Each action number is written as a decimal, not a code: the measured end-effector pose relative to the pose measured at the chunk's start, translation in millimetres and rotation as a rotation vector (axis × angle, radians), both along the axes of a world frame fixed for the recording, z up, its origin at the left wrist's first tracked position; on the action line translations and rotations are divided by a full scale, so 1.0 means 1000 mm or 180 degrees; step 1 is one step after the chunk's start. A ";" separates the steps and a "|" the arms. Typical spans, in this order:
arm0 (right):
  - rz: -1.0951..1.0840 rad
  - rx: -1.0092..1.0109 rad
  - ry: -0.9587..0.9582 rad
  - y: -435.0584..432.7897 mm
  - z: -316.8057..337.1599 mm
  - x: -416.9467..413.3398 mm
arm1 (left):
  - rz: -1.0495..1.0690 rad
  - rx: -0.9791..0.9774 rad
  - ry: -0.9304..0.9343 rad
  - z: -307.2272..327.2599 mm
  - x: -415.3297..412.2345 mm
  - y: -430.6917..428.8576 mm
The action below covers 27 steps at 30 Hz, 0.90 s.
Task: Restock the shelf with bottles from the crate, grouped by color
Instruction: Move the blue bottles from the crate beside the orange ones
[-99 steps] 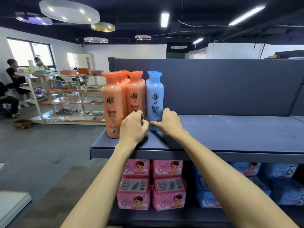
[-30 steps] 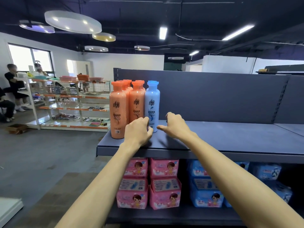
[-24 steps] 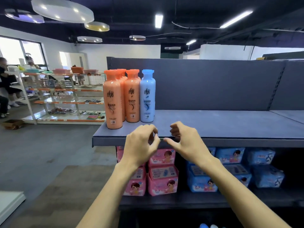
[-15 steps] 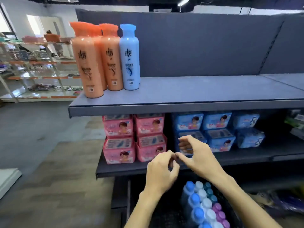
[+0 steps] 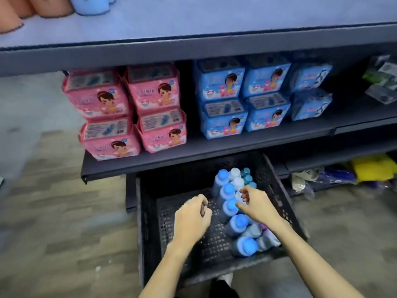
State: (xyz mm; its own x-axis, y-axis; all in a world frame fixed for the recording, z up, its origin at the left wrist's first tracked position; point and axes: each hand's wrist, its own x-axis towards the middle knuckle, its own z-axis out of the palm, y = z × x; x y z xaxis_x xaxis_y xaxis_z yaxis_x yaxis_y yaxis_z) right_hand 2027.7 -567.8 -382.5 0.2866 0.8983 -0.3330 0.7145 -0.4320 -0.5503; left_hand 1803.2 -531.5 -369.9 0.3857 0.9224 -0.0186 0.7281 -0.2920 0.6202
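A black mesh crate (image 5: 150,211) stands on the floor under the shelves. Its right half holds several upright bottles: a row with blue caps (image 5: 227,189), paler ones (image 5: 236,175), teal caps (image 5: 247,177) and a purple one (image 5: 263,227) partly hidden by my wrist. My left hand (image 5: 192,218) hovers over the crate's bare left half, fingers loosely curled, holding nothing. My right hand (image 5: 255,204) hangs just above the blue caps, fingers and thumb spread and bent, gripping nothing. On the top shelf (image 5: 193,20) only the bases of orange bottles (image 5: 43,7) and a blue bottle (image 5: 90,5) show.
The middle shelf (image 5: 214,147) carries stacked pink packs (image 5: 133,112) on the left and blue packs (image 5: 247,97) on the right. Yellow and blue items (image 5: 365,171) lie on the low shelf at right. Wood-pattern floor (image 5: 53,222) spreads to the left.
My view has tipped from the top shelf down to the crate. Both hands left the shelved bottles and dropped to just above the crate's bottles.
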 end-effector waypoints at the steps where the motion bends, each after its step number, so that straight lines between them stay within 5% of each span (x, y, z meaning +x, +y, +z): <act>1: 0.0039 -0.0168 -0.0057 -0.004 -0.010 0.002 | -0.0017 -0.0071 0.0036 -0.007 0.001 -0.004; 8: 0.0178 -0.0844 -0.0228 -0.027 -0.059 -0.001 | -0.0158 -0.0579 0.0124 -0.039 0.020 -0.024; 27: 0.0376 -0.1217 -0.0840 -0.019 -0.094 -0.030 | -0.0155 -0.1005 0.0319 -0.061 0.031 -0.034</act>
